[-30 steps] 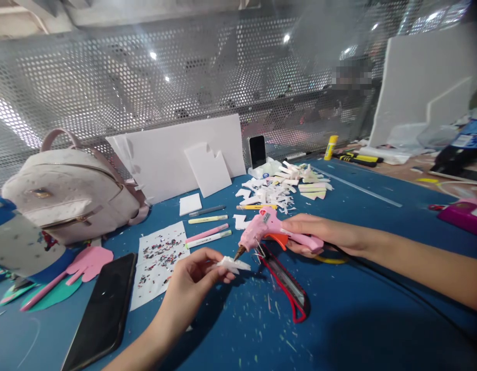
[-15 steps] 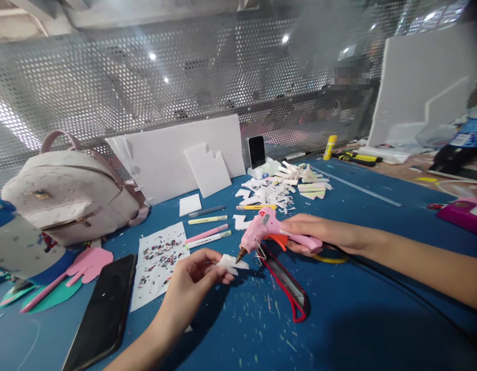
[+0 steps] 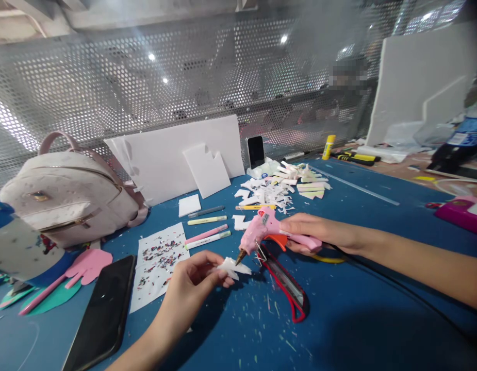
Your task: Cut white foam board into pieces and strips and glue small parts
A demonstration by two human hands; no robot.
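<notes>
Between its thumb and fingers, my left hand [image 3: 197,278] pinches a small white foam piece [image 3: 231,267] with an irregular, pronged outline. My right hand [image 3: 306,232] is wrapped round the handle of a pink glue gun [image 3: 259,229] with an orange trigger. The gun's metal nozzle points down and left, its tip at the upper face of the foam piece; whether it touches I cannot tell. Beneath the gun, a red and black utility knife [image 3: 286,286] lies on the blue table [image 3: 358,309]. The gun's black cord runs off under my right forearm.
Markers [image 3: 207,220] and a glitter-strewn paper [image 3: 157,257] lie beyond my left hand. A black phone [image 3: 102,309] and a backpack [image 3: 71,190] are at left. White foam scraps [image 3: 267,193] are heaped behind the gun. A glue stick [image 3: 328,147] stands farther back.
My left hand has tilted the foam piece slightly, and its prongs have shifted a little to the right under the nozzle. The glue gun stays almost in place.
</notes>
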